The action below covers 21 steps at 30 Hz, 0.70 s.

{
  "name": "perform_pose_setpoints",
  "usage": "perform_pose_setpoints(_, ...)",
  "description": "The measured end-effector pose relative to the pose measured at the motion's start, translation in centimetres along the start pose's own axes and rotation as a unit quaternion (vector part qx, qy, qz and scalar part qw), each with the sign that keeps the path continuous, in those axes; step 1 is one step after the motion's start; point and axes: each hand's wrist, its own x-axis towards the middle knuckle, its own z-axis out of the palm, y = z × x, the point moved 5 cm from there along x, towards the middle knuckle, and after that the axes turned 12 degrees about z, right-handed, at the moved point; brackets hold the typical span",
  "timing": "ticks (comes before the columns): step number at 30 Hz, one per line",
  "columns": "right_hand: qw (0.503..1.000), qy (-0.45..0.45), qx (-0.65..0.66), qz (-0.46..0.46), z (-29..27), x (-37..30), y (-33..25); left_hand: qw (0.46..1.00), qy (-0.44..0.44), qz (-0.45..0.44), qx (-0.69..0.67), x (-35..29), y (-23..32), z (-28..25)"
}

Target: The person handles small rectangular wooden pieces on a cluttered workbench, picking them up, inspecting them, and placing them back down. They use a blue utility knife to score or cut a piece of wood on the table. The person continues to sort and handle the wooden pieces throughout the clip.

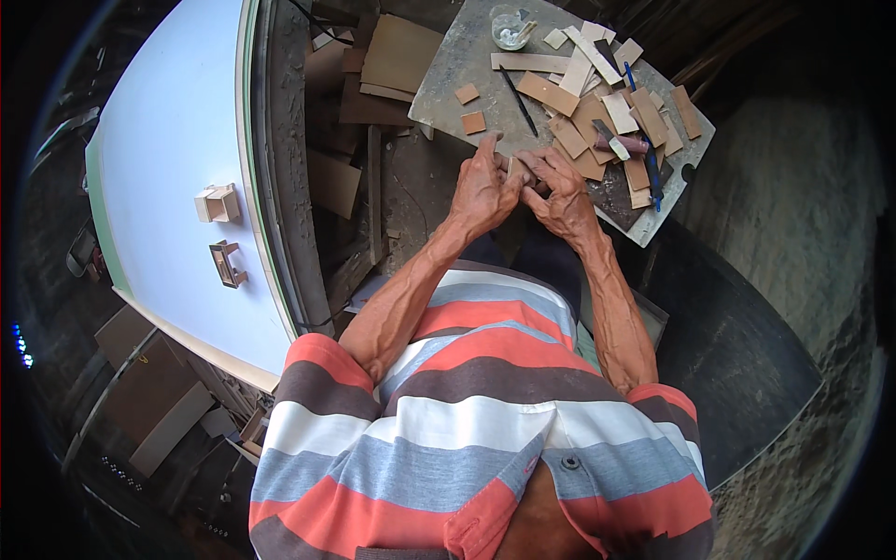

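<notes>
My left hand [482, 189] and my right hand [561, 194] meet in front of my body, at the near edge of a worn grey work board [453, 70]. The fingers of both are closed round something small and dark, mostly hidden between them; I cannot make out what it is. Just beyond my left hand lie two small wooden squares, one [473, 122] nearer and one [468, 93] farther off. A black pen-like stick [517, 99] rests beyond the fingers. To the right of my right hand, thin wooden pieces [590, 119] are heaped, with a pale-bladed tool [611, 140] on top.
A glass [511, 33] with white stuff and a stick stands at the board's far side. A blue tool [653, 177] lies at its right. On the white tabletop [159, 121] at left sit a pale wooden model [217, 203] and a darker one [227, 263]. Wooden sheets [401, 53] lean beyond.
</notes>
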Motion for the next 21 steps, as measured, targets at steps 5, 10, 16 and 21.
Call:
perform_pose_setpoints(5, 0.995, -0.011, 0.075, 0.07, -0.6, -0.2, -1.0, 0.999, 0.023, 0.011, -0.023, -0.4, -0.4, 0.1)
perform_pose_setpoints(10, 0.908, -0.01, 0.362, 0.208, 0.4, -0.7, 2.5, 0.999, -0.037, 0.022, 0.023, 0.1, 0.7, 0.2)
perform_pose_setpoints(16, 0.84, 0.039, 0.484, 0.241, 0.3, -1.3, 4.2, 0.999, -0.021, 0.022, -0.043, -0.5, 2.6, 1.0)
perform_pose_setpoints(21, 0.754, 0.098, 0.588, 0.275, 0.3, -1.5, 4.3, 0.972, 0.07, 0.208, 0.089, -1.2, 3.7, 1.4)
